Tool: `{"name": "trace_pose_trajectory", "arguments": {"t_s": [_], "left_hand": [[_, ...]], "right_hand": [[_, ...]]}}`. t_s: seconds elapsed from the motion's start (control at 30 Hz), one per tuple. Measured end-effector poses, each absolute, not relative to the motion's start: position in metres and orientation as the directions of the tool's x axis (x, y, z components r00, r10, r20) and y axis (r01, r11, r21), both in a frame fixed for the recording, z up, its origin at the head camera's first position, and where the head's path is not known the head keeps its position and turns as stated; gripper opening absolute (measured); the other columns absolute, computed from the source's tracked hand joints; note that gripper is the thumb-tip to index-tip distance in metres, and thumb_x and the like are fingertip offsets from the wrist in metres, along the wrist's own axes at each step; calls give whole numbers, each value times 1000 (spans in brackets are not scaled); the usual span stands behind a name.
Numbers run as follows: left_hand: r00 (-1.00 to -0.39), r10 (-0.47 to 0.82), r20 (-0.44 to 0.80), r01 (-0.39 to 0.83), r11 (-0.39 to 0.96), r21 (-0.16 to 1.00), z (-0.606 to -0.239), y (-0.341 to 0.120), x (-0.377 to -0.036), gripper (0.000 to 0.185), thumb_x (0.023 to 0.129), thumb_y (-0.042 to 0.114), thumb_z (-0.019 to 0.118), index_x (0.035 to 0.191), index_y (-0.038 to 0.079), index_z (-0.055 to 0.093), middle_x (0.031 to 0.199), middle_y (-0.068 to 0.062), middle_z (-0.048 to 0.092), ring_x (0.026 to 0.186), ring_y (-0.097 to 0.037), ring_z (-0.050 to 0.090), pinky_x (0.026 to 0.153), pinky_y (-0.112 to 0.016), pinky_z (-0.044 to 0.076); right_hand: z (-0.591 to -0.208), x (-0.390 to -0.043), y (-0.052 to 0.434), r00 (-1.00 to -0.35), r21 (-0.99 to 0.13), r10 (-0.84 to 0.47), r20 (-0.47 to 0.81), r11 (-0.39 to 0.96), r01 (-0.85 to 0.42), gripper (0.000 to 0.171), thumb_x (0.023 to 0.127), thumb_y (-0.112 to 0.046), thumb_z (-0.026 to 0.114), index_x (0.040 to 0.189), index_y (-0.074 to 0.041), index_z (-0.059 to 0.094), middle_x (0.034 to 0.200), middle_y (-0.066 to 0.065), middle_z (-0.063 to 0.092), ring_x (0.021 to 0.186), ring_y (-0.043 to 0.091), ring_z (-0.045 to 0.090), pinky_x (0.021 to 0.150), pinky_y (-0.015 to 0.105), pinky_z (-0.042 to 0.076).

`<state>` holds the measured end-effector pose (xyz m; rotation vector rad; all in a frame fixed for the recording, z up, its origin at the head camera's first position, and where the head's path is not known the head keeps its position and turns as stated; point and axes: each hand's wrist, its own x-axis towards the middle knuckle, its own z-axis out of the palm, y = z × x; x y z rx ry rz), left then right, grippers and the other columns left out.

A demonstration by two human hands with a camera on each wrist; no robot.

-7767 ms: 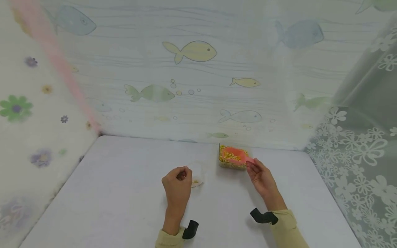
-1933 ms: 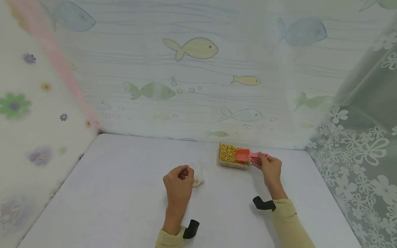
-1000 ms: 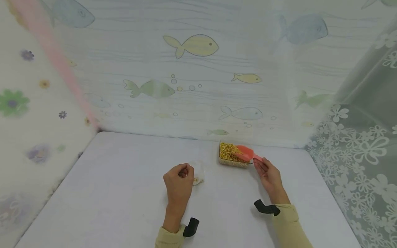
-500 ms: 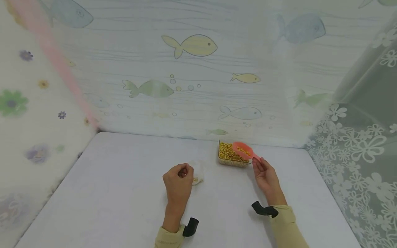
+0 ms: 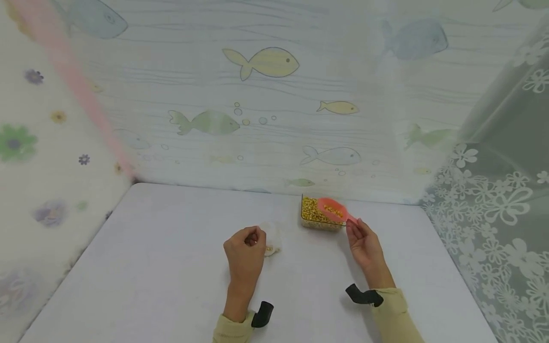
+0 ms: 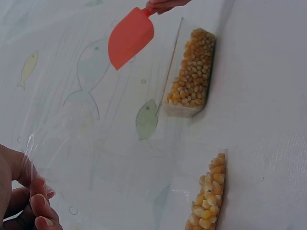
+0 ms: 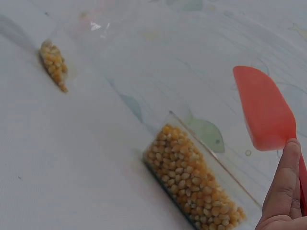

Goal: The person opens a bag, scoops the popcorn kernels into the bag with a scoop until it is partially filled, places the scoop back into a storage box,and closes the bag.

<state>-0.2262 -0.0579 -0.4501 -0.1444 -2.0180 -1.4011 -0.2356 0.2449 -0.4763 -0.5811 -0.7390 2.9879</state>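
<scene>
Scoop and right hand have shifted: about a second ago the scoop's lip was down in the corn, and now it is up over the box, with a small load of kernels in its bowl. Both wrist views show it well clear of the corn. The right hand has its fingers and thumb closed on the handle, and the bowl reaches out beyond the fingertips and to their left. Gripping so far back probably keeps the fingers out of the corn, and holding the scoop over the box likely lets stray kernels drop back in. The box sits just beyond that hand, to its left, within easy reach.

The left hand is curled tight, pinching the top of a clear plastic bag between thumb and fingers. The bag hangs just to the right of the hand, its corn-filled bottom on the table. Pinching it high seems meant to keep the thin film upright while the table bears the weight; whether its mouth is spread, I cannot tell.
</scene>
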Motion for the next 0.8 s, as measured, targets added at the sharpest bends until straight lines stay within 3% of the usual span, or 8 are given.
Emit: {"name": "trace_pose_trajectory", "arguments": {"t_s": [0.47,0.8], "left_hand": [[-788,-278,549,428,394,813,-449,-58,-225,10,81,-8,69,79,-2,76,58,-3,61,52,-9,53,50,-18,46],[-792,-275,545,424,395,815,-447,-58,-225,10,81,-9,68,79,-4,76,58,-4,61,52,-10,52,50,-18,46]], "right_hand": [[-477,-219,221,-970,-476,-5,-242,-870,124,37,109,-12,40,89,-1,69,85,14,77,82,18,77,78,23,59],[-471,-206,198,-971,-584,-29,-239,-795,167,33,110,-16,40,96,-8,69,89,8,78,84,13,76,80,20,58]]}}
